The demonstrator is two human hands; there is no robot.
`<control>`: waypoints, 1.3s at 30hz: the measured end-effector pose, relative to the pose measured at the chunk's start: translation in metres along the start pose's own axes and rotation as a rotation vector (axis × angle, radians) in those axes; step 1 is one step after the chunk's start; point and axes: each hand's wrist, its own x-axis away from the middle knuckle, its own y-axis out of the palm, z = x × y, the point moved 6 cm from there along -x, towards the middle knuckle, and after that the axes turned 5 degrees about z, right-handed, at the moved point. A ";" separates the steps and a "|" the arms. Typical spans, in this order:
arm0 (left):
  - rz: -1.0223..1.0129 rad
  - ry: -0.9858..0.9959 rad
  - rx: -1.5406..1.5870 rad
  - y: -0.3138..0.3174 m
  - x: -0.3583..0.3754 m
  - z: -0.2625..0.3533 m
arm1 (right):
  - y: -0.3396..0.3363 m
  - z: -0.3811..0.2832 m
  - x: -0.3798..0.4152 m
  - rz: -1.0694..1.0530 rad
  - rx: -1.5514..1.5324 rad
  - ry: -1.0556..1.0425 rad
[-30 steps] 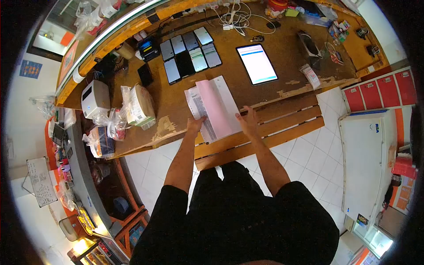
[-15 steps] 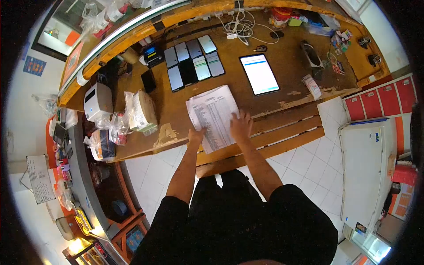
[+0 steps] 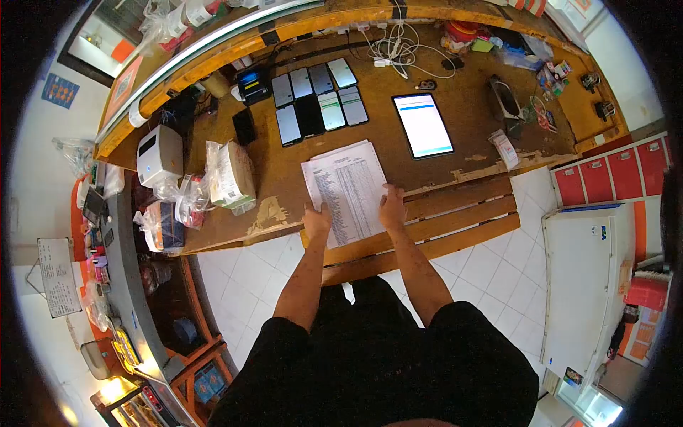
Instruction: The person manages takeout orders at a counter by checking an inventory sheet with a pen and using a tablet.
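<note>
A stack of printed paper sheets [image 3: 348, 188] lies partly on the wooden desk and extends over its front edge. My left hand [image 3: 316, 220] grips the stack's lower left edge, and my right hand [image 3: 391, 208] holds its right edge, fingers closed on it. Beyond the papers, several smartphones [image 3: 331, 110] lie in two rows, screens mostly lit. To the right of the stack rests a tablet [image 3: 425, 127] with a bright white screen. A separate dark phone [image 3: 244, 127] lies left of the rows.
A white label printer [image 3: 159, 158] and a plastic-wrapped box [image 3: 230, 176] stand at the desk's left. White cables [image 3: 398, 51] tangle at the back. A slatted bench [image 3: 455, 226] runs along the front edge. Red lockers [image 3: 605, 171] stand at right.
My right hand has gone from lying spread on the sheets to holding their right edge. The left hand stays at the left edge. The view has shifted slightly.
</note>
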 end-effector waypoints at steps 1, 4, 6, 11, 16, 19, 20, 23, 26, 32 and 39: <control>0.002 -0.001 0.002 0.001 0.001 -0.001 | 0.004 0.004 -0.002 0.000 0.001 -0.003; 0.027 -0.080 0.006 0.012 0.003 -0.022 | 0.014 0.012 -0.009 0.022 -0.113 -0.037; 0.075 -0.094 -0.014 0.025 -0.004 -0.040 | 0.016 0.015 -0.011 0.026 -0.067 -0.052; 0.022 -0.102 0.096 0.008 0.005 -0.029 | 0.017 0.028 -0.014 0.095 -0.093 0.034; -0.425 -0.162 0.418 0.035 -0.002 -0.052 | 0.026 0.060 -0.021 0.118 -0.199 0.152; -0.509 -0.238 0.787 0.048 -0.001 -0.071 | 0.070 0.103 -0.026 -0.202 -0.213 0.142; -0.639 -0.264 0.850 0.052 -0.002 -0.076 | 0.071 0.103 -0.017 -0.186 -0.377 0.234; -0.601 -0.216 1.081 0.045 0.008 -0.073 | 0.083 0.119 -0.007 -0.141 -0.410 0.217; -0.549 -0.235 0.854 0.042 0.007 -0.082 | 0.065 0.096 0.009 -0.145 -0.313 0.131; -0.333 0.019 -0.071 0.071 -0.015 -0.131 | 0.074 0.095 0.008 -0.087 -0.178 0.017; 0.044 0.140 0.018 0.011 0.014 -0.056 | 0.052 0.076 0.012 0.046 -0.188 0.041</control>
